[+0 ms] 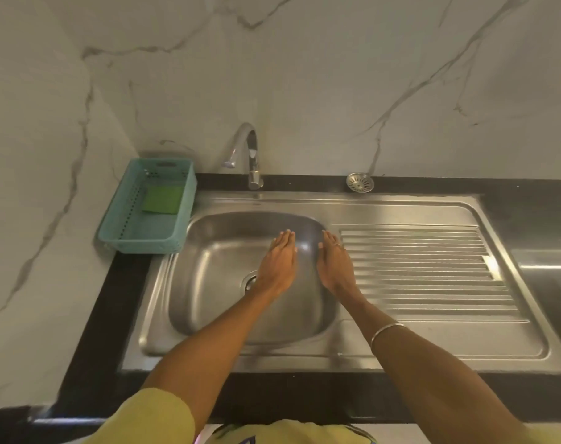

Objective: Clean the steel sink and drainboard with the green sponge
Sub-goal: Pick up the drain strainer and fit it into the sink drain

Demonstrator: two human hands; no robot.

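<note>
The steel sink (208, 277) lies in the middle of the black counter, with its ribbed drainboard (426, 270) to the right. The green sponge (162, 199) rests flat inside a teal plastic basket (138, 241) at the sink's back left. My left hand (279, 264) hovers palm down over the basin, fingers straight and holding nothing. My right hand (335, 267) is beside it, over the basin's right rim, also flat and holding nothing. Both hands are well apart from the sponge.
A chrome tap (251, 155) stands behind the basin. A loose steel drain strainer (359, 182) sits on the black counter ledge behind the drainboard. The open drain hole (250, 282) is partly hidden by my left wrist. Marble walls close off the back and left.
</note>
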